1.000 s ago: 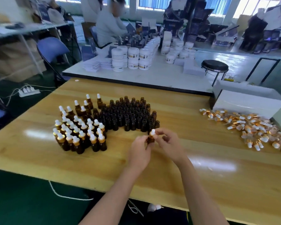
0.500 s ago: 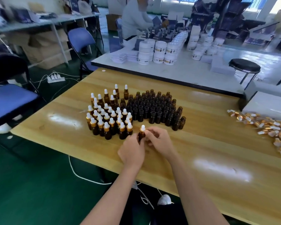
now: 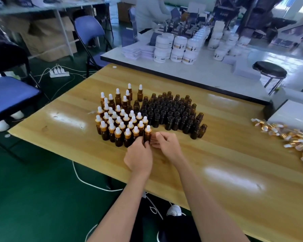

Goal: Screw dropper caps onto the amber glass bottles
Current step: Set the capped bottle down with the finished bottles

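Note:
One amber bottle [image 3: 147, 136] with a gold collar and white dropper bulb stands on the wooden table [image 3: 217, 163], at the right end of the front row of capped bottles [image 3: 119, 123]. My left hand [image 3: 138, 157] grips its lower body from the near side. My right hand [image 3: 167, 145] is just right of it with loosely curled fingers, their tips by the bottle's side and off the cap. A dense cluster of uncapped amber bottles [image 3: 171, 112] stands behind and to the right. Loose gold-and-white dropper caps [image 3: 290, 138] lie in a heap at the table's right edge.
A white box [image 3: 292, 114] sits behind the cap heap. A white table [image 3: 208, 72] beyond holds white jars [image 3: 178, 48], where another person is working. A black stool [image 3: 269, 70], blue chairs [image 3: 9, 95] and floor cables [image 3: 59, 72] surround the table.
My right hand has come off the dropper cap and dropped beside the bottle. The bottle has moved left and now stands against the capped group. My head has turned left.

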